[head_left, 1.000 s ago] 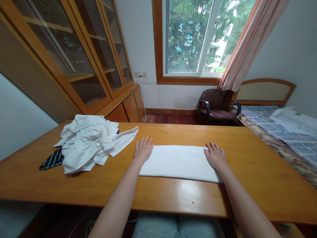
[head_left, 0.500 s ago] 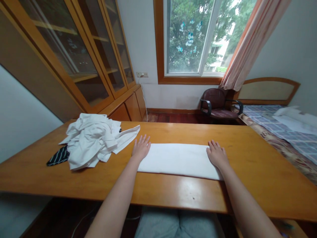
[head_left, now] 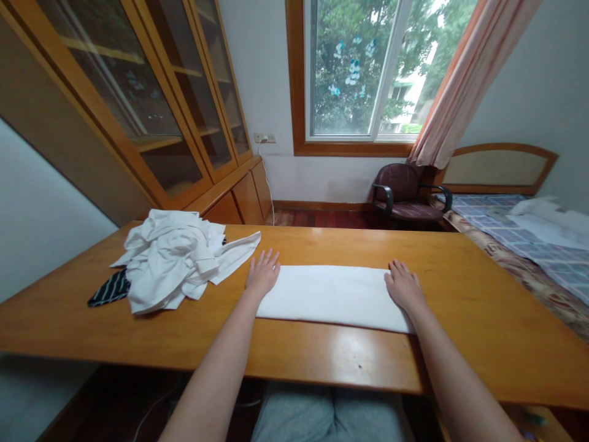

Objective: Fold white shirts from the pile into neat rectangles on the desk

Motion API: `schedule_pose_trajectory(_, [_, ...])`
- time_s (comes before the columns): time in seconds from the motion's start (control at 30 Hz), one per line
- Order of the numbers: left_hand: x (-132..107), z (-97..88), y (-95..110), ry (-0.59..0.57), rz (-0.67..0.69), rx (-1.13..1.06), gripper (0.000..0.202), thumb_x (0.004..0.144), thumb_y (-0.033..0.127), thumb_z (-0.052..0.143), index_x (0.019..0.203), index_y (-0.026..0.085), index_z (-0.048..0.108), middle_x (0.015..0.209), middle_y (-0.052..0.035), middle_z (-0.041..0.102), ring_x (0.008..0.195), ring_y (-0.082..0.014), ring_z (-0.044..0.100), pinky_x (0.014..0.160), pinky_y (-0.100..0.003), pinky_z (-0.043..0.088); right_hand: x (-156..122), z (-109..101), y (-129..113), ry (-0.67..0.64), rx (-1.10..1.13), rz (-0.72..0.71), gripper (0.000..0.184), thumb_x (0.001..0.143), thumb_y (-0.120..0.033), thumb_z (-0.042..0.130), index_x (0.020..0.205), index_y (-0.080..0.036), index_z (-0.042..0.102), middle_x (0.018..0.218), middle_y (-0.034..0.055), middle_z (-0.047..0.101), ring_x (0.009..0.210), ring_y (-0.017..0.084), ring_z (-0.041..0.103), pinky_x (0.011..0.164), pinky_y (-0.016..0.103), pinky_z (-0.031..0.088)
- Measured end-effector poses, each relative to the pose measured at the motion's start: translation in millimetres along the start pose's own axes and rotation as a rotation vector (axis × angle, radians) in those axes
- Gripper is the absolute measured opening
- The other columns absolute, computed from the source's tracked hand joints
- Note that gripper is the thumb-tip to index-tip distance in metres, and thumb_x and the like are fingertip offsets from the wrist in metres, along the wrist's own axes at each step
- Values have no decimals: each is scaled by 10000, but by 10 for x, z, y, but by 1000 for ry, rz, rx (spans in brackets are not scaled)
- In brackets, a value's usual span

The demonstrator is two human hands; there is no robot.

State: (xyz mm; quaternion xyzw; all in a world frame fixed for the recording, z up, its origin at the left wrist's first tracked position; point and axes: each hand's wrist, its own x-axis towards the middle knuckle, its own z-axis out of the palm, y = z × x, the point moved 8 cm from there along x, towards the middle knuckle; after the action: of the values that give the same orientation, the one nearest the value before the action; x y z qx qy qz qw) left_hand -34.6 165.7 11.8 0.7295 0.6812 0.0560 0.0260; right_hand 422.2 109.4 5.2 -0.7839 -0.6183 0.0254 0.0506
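Two hands lie flat, one on each end of a folded white cloth [head_left: 331, 296]. The left hand [head_left: 263, 274] is palm down with fingers spread, covering the cloth's left end and partly resting on bare wood. The right hand [head_left: 404, 287] is palm down on the right end, fingers loosely fanned. Neither pinches or grips anything.

The cloth lies as a long strip, left to right, across the middle of the wooden table [head_left: 322, 359], nearer the person's edge. Its surface is smooth, with no creases to note. How many layers it has cannot be told.

Handling, as a judgement:
- The cloth looks light, soft and limp, not fragile.
- Held at a single point it would likely sag and fall open.
- The tabletop is glossy, so the cloth probably slides easily under a push.
- The soundest hold looks to be the two short ends or corners, with all layers pinched together.

A heap of crumpled white garments [head_left: 172, 261] sits to the left, one flap reaching near the left hand but seemingly apart from it. A dark striped piece [head_left: 109, 288] pokes out at the heap's far side. A chair [head_left: 404, 195] and a bed [head_left: 529, 245] stand beyond the table.
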Motion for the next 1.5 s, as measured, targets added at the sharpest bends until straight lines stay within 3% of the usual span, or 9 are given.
schedule_pose_trajectory(0.47, [10, 14, -15, 74, 17, -100, 542, 1011, 395, 324, 1516, 231, 431, 1635, -64, 299, 1531, -294, 217, 1230, -594, 136, 5, 11, 19, 17, 19, -6, 595, 1011, -369, 235, 1530, -132, 406, 1634, 103, 309, 1514, 256, 247, 1221, 496, 184])
schedule_pose_trajectory(0.67, [43, -122, -200, 345, -4, -445, 376, 902, 267, 515, 1229, 169, 673, 1445, -146, 568, 1377, -311, 486, 1197, -542, 298, -4, -6, 10, 5, 16, 0, 612, 1009, -375, 224, 1529, -105, 400, 1639, 88, 296, 1514, 250, 243, 1227, 499, 179])
schedule_pose_trajectory(0.77, [1, -239, -324, 452, -8, -550, 315, 908, 236, 475, 1126, 169, 693, 1312, -130, 648, 1267, -252, 580, 1133, -441, 425, 1, -3, 12, 8, 8, 2, 607, 1010, -369, 226, 1527, -104, 402, 1637, 87, 301, 1513, 247, 245, 1227, 498, 181])
schedule_pose_trajectory(0.87, [-138, -377, -354, 526, 8, -574, 288, 916, 215, 443, 1063, 171, 687, 1207, -118, 666, 1196, -229, 607, 1092, -416, 466, 2, 0, 21, 16, 8, 15, 596, 1015, -362, 221, 1527, -116, 404, 1638, 88, 300, 1512, 243, 249, 1225, 506, 182])
schedule_pose_trajectory(1.0, [-503, -642, -52, 644, 219, -512, 217, 922, 187, 479, 981, 191, 687, 1109, -93, 667, 1136, -244, 601, 1050, -451, 475, -17, -15, 67, 35, 27, 81, 600, 1026, -369, 199, 1532, -112, 393, 1639, 89, 295, 1509, 266, 252, 1217, 539, 190])
schedule_pose_trajectory(1.17, [-999, -765, 660, 492, 523, -374, 202, 931, 138, 511, 1017, 200, 684, 990, -69, 681, 995, -226, 600, 926, -404, 516, -75, -45, 105, 73, 40, 151, 585, 1031, -363, 211, 1524, -122, 413, 1628, 116, 321, 1503, 309, 256, 1198, 556, 220])
schedule_pose_trajectory(1.23, [-1177, -711, 942, 380, 637, -348, 219, 944, 153, 509, 1067, 207, 682, 1030, -69, 700, 992, -218, 606, 903, -382, 525, -110, -67, 125, 113, 56, 181, 577, 1027, -340, 214, 1515, -121, 430, 1609, 131, 355, 1486, 330, 285, 1184, 569, 238])
schedule_pose_trajectory(1.33, [-1308, -520, 1209, 246, 693, -253, 326, 954, 226, 539, 1269, 236, 624, 1284, -73, 665, 1156, -239, 585, 993, -414, 505, -169, -98, 162, 182, 101, 221, 573, 1011, -284, 211, 1497, -107, 457, 1578, 154, 403, 1460, 351, 320, 1164, 590, 260])
schedule_pose_trajectory(1.5, [-1141, -218, 1223, 191, 635, -89, 429, 997, 283, 485, 1424, 268, 521, 1504, -67, 519, 1389, -268, 457, 1199, -550, 295, -237, -64, 180, 198, 155, 190, 561, 962, -201, 266, 1460, -119, 510, 1550, 150, 443, 1453, 349, 325, 1169, 562, 271])
